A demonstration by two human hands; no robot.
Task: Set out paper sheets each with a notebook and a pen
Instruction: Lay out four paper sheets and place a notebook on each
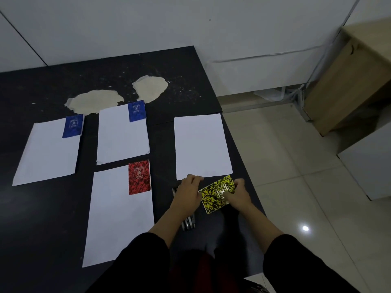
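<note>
Where the black table [42, 208] runs off the left and near edges, its full extent is lost, and its dark matte top shows pale speckles and two rough beige patches [95, 101] toward the wall. Farthest left lies a white paper sheet [46, 153], slightly skewed, with a blue mottled notebook [72, 126] on its far right corner. Next to it a second sheet [122, 136] carries another blue notebook [137, 111] in the same corner. Below that, a long near sheet [118, 216], its lower edge covered by a black sleeve, bears a red mottled notebook [139, 177]. Just right of it, a bundle of pens [188, 224] is mostly hidden under the left forearm, so their number is unclear. The left hand [189, 188] curls its fingers at the edge of a yellow-and-black speckled notebook [218, 193], apparently pinching it. The bare fourth sheet [202, 145] lies just beyond. The right hand [238, 194] grips the notebook's other end, thumb on its glossy cover. Pale tiled floor [296, 166] and a wooden cabinet [349, 81] stand right.
</note>
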